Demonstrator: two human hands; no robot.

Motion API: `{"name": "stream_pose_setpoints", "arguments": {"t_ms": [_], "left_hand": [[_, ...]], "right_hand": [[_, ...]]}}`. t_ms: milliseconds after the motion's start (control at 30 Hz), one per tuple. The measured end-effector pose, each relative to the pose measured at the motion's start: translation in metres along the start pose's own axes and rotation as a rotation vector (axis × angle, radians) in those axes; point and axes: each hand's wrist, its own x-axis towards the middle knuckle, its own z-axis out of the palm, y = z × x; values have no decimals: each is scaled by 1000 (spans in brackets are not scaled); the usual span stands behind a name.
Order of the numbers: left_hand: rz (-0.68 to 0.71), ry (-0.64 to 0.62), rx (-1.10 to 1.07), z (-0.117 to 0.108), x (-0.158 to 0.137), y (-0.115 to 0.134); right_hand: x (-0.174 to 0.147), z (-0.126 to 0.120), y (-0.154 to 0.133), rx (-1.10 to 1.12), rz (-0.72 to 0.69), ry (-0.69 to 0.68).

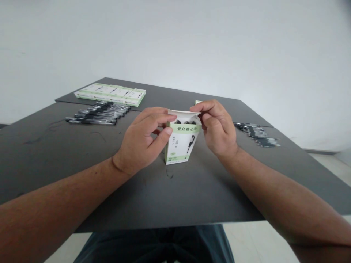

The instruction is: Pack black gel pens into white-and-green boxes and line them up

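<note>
carton [181, 141] | white, green-banded | black pen print [191, 144] | top open

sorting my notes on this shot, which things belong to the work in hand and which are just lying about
In hand:
open, upright white-and-green cardboard box
dark-ended items inside
left hand, right hand

Lying about, perhaps related:
flat white-and-green cardboard boxes
black-and-clear plastic pens at left
slim dark pen-like items at right

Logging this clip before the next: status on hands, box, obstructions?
Left hand gripping box, right hand at its raised flap. Box roughly upright, open, dark ends inside. Pens off both sides, not in the way.
</note>
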Motion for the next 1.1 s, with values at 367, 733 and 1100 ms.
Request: {"name": "stream_pose_setpoints", "arguments": {"t_ms": [367, 733, 1100], "left_hand": [[-98, 26, -274, 7, -12, 0], [80, -8, 3, -6, 0, 9], [135, -28, 31, -6, 0, 6]], "right_hand": [[1, 3, -5, -94, -45, 24], [1, 1, -13, -120, -224, -97], [2, 3, -14, -177, -170, -71]]}}
